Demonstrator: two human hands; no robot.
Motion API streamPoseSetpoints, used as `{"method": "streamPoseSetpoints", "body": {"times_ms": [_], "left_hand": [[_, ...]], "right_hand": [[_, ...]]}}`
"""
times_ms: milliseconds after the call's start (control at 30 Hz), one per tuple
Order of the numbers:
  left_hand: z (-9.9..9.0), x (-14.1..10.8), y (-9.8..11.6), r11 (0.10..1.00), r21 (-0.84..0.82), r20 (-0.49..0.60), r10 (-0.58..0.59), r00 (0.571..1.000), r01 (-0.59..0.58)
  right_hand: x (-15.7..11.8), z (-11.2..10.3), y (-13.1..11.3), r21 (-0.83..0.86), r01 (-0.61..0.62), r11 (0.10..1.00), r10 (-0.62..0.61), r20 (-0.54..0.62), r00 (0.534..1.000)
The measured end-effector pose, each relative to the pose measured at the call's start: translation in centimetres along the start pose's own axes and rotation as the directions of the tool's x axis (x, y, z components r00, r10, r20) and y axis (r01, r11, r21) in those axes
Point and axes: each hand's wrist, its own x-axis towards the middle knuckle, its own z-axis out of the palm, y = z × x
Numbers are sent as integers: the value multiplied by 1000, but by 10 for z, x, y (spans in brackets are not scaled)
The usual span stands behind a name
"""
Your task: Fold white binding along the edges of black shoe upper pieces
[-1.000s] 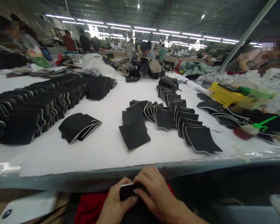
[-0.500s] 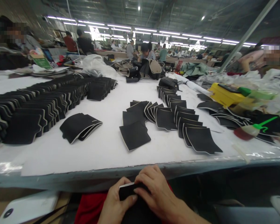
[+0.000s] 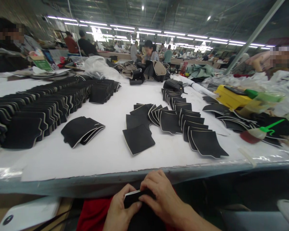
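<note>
A black leather-like panel (image 3: 144, 218) with a pale edge lies over my lap, below the table's front edge. My left hand (image 3: 119, 208) pinches its left part between thumb and fingers. Beside it, my right hand (image 3: 160, 195) grips the panel's upper edge, thumb in front and fingers curled behind. The thumbs are close together on the black face. On the table ahead lie similar loose black panels (image 3: 138, 139), a fanned row of panels (image 3: 208, 142) to their right, and a small pile of panels (image 3: 82, 130) to their left.
Long rows of overlapping black panels (image 3: 24, 131) fill the table's left side. At right are a yellow box (image 3: 233, 98), a bottle of dark red liquid with a green nozzle (image 3: 252, 135) and plastic bags. A white phone (image 3: 30, 213) lies lower left. People work in the background.
The hands and panel have shifted very slightly to the right in view, with the grip unchanged. A person across the table has raised their head.
</note>
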Motion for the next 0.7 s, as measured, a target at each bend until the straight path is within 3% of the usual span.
{"method": "streamPoseSetpoints", "body": {"times_ms": [233, 433, 600, 700], "left_hand": [[3, -2, 2, 999, -29, -12, -45, 999, 45], [-1, -2, -3, 983, -140, 72, -109, 991, 118], [-16, 7, 21, 992, 123, 174, -8, 985, -14], [-24, 16, 43, 954, 295, 263, -20, 965, -61]], "right_hand": [[5, -8, 5, -12, 51, 999, -50, 64, 997], [7, -20, 7, 28, 113, 993, -116, 144, 983], [1, -14, 1, -152, 206, 967, -177, 186, 967], [1, -3, -1, -320, 306, 897, -258, 186, 948]]}}
